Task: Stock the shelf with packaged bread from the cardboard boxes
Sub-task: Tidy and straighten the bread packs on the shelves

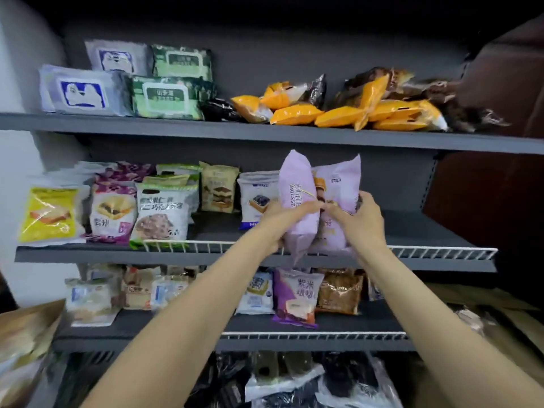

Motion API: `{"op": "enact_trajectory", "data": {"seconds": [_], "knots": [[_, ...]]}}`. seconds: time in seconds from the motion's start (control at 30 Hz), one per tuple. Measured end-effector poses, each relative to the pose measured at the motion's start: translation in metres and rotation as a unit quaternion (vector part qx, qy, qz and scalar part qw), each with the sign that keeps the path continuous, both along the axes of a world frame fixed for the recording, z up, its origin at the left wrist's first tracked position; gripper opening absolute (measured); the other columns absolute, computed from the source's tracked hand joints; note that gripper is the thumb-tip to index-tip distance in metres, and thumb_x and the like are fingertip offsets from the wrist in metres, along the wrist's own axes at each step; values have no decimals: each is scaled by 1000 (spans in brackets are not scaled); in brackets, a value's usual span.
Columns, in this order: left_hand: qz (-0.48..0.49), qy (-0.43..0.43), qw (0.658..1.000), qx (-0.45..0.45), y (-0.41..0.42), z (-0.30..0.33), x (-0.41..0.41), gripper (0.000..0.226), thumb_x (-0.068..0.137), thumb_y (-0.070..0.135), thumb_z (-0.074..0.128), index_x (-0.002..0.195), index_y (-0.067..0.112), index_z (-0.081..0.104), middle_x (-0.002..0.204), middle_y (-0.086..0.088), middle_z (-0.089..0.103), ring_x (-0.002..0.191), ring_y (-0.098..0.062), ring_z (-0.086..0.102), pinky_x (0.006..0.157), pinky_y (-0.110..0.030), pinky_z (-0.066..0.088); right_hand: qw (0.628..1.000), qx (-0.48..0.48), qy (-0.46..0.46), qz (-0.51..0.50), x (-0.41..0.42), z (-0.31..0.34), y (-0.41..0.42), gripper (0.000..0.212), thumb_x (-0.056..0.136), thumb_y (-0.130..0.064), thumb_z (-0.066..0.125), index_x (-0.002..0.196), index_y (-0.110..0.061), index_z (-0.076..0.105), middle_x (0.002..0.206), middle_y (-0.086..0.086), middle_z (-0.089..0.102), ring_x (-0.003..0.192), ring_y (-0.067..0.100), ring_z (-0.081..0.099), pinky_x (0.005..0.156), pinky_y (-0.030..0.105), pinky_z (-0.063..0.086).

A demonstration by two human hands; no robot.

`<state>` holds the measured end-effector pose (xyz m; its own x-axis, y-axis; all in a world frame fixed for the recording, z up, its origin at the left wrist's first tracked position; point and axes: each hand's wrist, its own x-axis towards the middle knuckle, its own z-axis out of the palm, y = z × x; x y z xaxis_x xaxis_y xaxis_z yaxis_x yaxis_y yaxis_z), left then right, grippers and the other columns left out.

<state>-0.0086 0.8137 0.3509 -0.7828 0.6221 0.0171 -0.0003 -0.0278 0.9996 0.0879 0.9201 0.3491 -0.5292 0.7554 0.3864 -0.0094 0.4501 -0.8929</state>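
Two lilac bread packets stand on end at the middle shelf's [426, 231] front. My left hand [282, 219] grips the nearer packet [297, 184], which is turned edge-on. My right hand [359, 219] grips the second packet [341, 184], whose printed face shows. Both packets hang just above the white wire rail [441, 251]. A white and blue bread packet [256, 198] stands directly left of them, with several more packets in a row further left.
The top shelf [206, 128] holds wipe packs and a heap of orange and brown packets [353, 110]. The lower shelf carries more bread packets [294, 295]. A cardboard box [26, 343] sits at the lower left, another [506, 319] at the right. Bagged goods lie at the bottom.
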Motion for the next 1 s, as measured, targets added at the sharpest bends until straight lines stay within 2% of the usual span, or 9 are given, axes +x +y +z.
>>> {"op": "enact_trajectory", "data": {"seconds": [0.17, 0.27, 0.37, 0.47, 0.57, 0.67, 0.77, 0.9, 1.0], "knots": [[-69, -19, 997, 9, 58, 10, -38, 39, 73, 28, 70, 106, 8, 66, 96, -10, 71, 82, -23, 65, 77, -29, 51, 978, -179, 106, 34, -1, -11, 112, 27, 85, -17, 68, 108, -4, 61, 104, 15, 69, 93, 29, 68, 86, 47, 55], [-62, -71, 995, 37, 104, 9, -57, 13, 78, 26, 57, 74, 16, 63, 69, -3, 66, 64, -18, 60, 65, -25, 47, 968, -215, 128, 3, -16, -16, 174, 22, 84, -18, 67, 102, -5, 63, 104, 18, 69, 97, 36, 67, 89, 51, 53], [-36, -87, 995, 37, 142, -2, -64, 16, 70, 29, 59, 58, 19, 60, 58, 1, 60, 58, -15, 54, 61, -25, 43, 972, -204, 109, -38, -37, -23, 224, 18, 76, -26, 70, 85, -14, 59, 101, 18, 68, 98, 40, 65, 84, 50, 52], [-20, -70, 997, 14, 168, -9, -73, 25, 74, 28, 61, 50, 23, 65, 59, 4, 65, 64, -15, 57, 76, -28, 45, 980, -182, 72, -41, -59, -33, 260, 23, 74, -24, 72, 89, -11, 61, 105, 20, 66, 99, 36, 64, 88, 53, 53], [3, -49, 999, 15, 185, -6, -84, 28, 76, 25, 60, 49, 23, 65, 59, 3, 66, 65, -16, 59, 71, -28, 45, 980, -187, 65, -10, -80, -39, 284, 34, 84, -15, 69, 107, 6, 56, 112, 24, 64, 100, 34, 64, 84, 51, 55], [68, -44, 996, 48, 194, -1, -95, 25, 84, 19, 54, 62, 22, 63, 57, 3, 65, 58, -16, 60, 58, -23, 46, 981, -189, 27, 36, -106, -47, 312, 28, 86, -19, 64, 108, -4, 58, 111, 18, 65, 101, 33, 64, 87, 51, 54], [148, -38, 986, 71, 202, 3, -101, 21, 83, 17, 55, 63, 18, 61, 61, 0, 66, 64, -21, 61, 65, -24, 46, 981, -170, -5, 92, -135, -49, 334, 22, 89, -19, 59, 106, -5, 59, 108, 15, 65, 96, 32, 64, 86, 49, 54], [198, -57, 976, 74, 213, 7, -108, 39, 86, 18, 54, 49, 17, 66, 57, 0, 66, 68, -21, 59, 72, -29, 46, 984, -144, -59, 90, -165, -38, 337, 23, 95, -16, 54, 114, -3, 55, 98, 14, 61, 81, 26, 62, 41, 19, 49], [227, -61, 969, 76, 215, 6, -112, 24, 85, 18, 54, 63, 15, 61, 59, -3, 67, 67, -22, 61, 69, -29, 47, 985, -104, -99, 98, -180, -40, 337, 32, 94, -22, 55, 122, -7, 53, 113, 16, 63, 96, 30, 62, 58, 30, 55]]}}
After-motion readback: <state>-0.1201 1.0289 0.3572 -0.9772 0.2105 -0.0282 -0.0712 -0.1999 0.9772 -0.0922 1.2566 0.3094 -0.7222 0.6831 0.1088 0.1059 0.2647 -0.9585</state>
